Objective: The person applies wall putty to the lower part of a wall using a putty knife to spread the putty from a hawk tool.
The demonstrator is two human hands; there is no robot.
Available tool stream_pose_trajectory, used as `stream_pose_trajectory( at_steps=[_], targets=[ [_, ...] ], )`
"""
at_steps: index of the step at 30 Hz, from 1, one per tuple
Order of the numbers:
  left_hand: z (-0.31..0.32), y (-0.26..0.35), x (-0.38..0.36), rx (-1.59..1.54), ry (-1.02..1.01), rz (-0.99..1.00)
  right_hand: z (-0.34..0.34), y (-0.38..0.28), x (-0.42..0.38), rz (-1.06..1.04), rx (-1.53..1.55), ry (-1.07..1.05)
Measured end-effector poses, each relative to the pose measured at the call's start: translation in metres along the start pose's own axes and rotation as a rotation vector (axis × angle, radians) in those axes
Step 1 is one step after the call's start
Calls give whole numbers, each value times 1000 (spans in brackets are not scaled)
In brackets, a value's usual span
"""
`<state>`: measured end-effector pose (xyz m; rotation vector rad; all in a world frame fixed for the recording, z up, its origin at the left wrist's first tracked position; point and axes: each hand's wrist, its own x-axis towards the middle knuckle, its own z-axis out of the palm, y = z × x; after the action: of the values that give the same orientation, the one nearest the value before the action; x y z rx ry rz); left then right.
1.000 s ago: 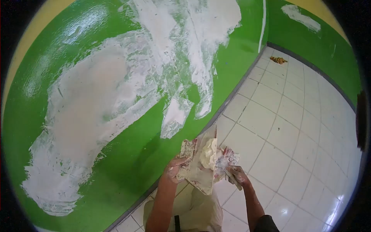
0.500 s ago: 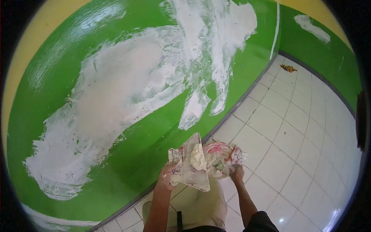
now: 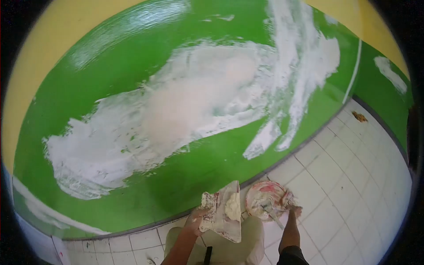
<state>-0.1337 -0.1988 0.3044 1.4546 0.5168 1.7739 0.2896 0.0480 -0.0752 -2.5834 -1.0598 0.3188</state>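
Observation:
My left hand (image 3: 194, 223) is closed on a wide putty knife (image 3: 221, 216), its broad blade tilted and smeared with dried filler. A lump of cream-coloured putty (image 3: 232, 206) lies on the blade near its right edge. To the right, a round tub (image 3: 252, 198) with red and white smears stands on the floor, putty inside it. At the tub's right rim, my right hand (image 3: 295, 211) is closed on a putty-smeared scraper (image 3: 288, 198), partly blurred. A flat grey stick or tool handle (image 3: 274, 216) leans out of the tub.
A green wall (image 3: 119, 84) in front bears a large patch of white filler (image 3: 176, 110) with streaks at its right. White floor tiles (image 3: 344, 176) meet it along a grey skirting strip (image 3: 304, 152). A small brown object (image 3: 359, 116) lies near the far corner.
My view has shifted, so the wall patch, hands and tub sit lower in the picture. My right hand, with the scraper, has moved slightly away from my left. The putty stays on the left blade.

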Motion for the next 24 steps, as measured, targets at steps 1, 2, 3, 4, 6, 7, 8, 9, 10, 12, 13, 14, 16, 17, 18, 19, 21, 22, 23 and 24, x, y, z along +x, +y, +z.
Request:
stream_pose_trajectory(
  at_steps=[1,2,3,4,6,7,8,9,10,12,13,14,16,17,18,19,21,22,23,24],
  targets=[
    [-16,-7,-20,22,15,16,-31,-12,-7,99,87,-119],
    [-42,-22,-53,-208,125,-214,-72,-33,-27,160,150,-183],
    [-55,-28,-71,-446,243,-442,-71,-35,-28,194,152,-126],
    [-55,-21,-71,-433,258,-421,-67,-36,-27,167,156,-135],
    [-48,-2,-72,-554,563,-733,-45,-19,-13,147,132,-129],
    [-50,0,-69,-548,575,-721,-31,-10,-8,132,132,-137],
    [-51,0,-64,-624,542,-777,-16,-1,-3,127,212,-121],
    [-54,-1,-58,-699,495,-830,-4,0,-2,126,302,-101],
    [-45,8,-48,-694,498,-822,-6,-3,-3,119,306,-105],
    [-25,29,-35,-786,287,-521,-15,1,-5,244,892,-369],
    [-24,35,-28,-787,286,-521,-9,7,-5,244,892,-368],
    [-23,39,-22,-697,397,-642,-4,14,-5,166,1185,-467],
    [-24,38,-27,-613,505,-758,-24,9,-15,70,1470,-558],
    [-29,30,-40,-254,332,-492,-50,-8,-35,43,1638,-524],
    [-33,24,-50,96,157,-222,-80,-19,-54,15,1804,-485],
    [-34,22,-53,82,159,-227,-84,-14,-50,-77,1880,-704],
    [-35,19,-51,-44,411,-391,-142,-22,-90,-231,1850,-793],
    [-36,21,-48,-105,536,-475,-161,-20,-106,-222,1856,-875],
    [-35,24,-45,-165,661,-562,-188,-29,-133,-185,1841,-902],
    [-32,30,-41,-224,784,-652,-217,-43,-165,-145,1827,-927]
  ],
)
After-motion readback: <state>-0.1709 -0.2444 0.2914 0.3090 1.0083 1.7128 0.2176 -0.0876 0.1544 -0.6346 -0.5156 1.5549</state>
